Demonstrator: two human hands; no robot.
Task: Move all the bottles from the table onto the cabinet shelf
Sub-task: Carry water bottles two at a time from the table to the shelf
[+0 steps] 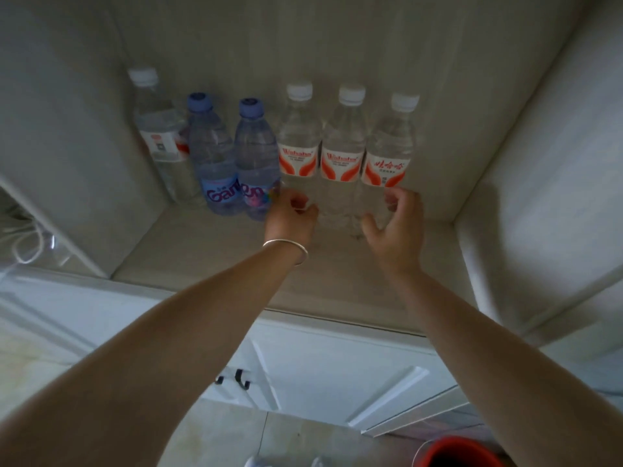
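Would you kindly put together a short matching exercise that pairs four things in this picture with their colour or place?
Column one:
1. bangle
2. purple-capped bottles
3. rightmost bottle
4. cabinet door handles

Column two:
A. black, below the shelf
B. on the left wrist
C. white cap, red label in Chinese characters
D. between the far-left bottle and the Wahaha-labelled ones

Pairs: 1-B, 2-D, 3-C, 4-A

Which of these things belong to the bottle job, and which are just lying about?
Job:
- three white-capped bottles with orange labels
- two blue bottles
- clear bottle at far left
- shelf
- left hand, right hand

Lying about:
- red bucket
- white cord
- cabinet doors below
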